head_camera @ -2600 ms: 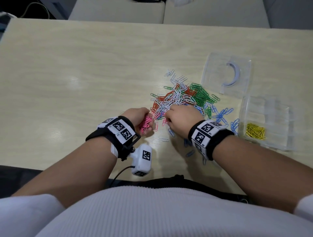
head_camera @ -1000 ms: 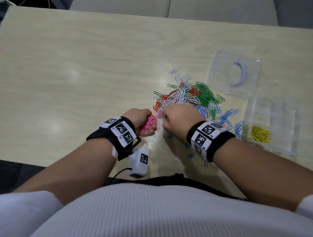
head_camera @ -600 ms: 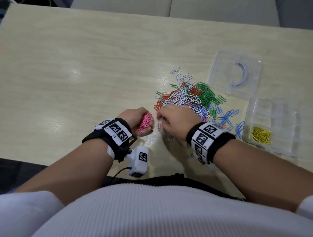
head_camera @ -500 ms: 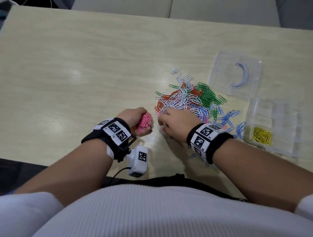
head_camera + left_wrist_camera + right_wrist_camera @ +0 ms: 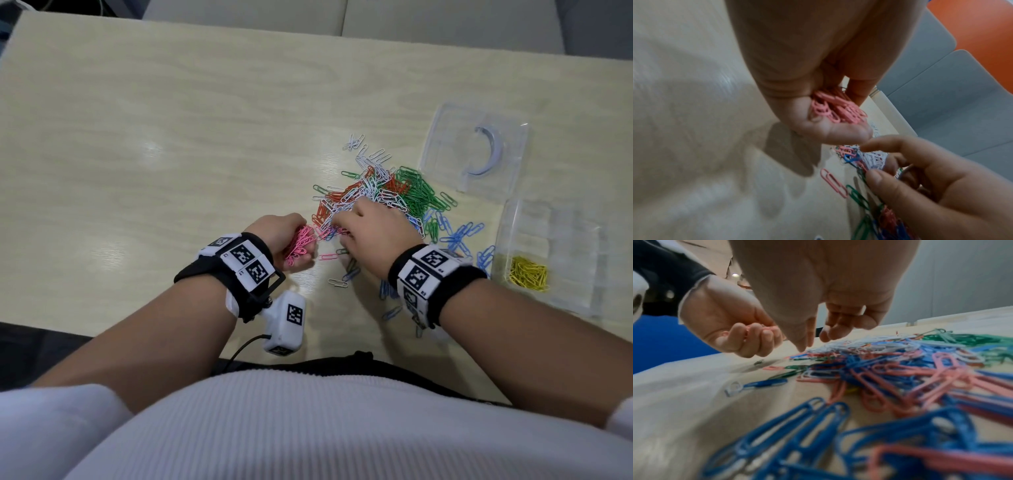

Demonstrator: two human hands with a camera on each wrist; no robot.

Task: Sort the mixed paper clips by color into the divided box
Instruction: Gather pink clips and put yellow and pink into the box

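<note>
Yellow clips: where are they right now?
In the head view the yellow clips lie in the near compartment of the clear divided box at the table's right edge, right of the mixed pile and beyond the right hand.

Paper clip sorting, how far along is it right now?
Early. Done: only yellow clips lie in the divided box. In hand: the left hand grips a pink bunch while the right hand reaches into the mixed pile. Left: the pile's pink, white, orange, green and blue clips.
</note>
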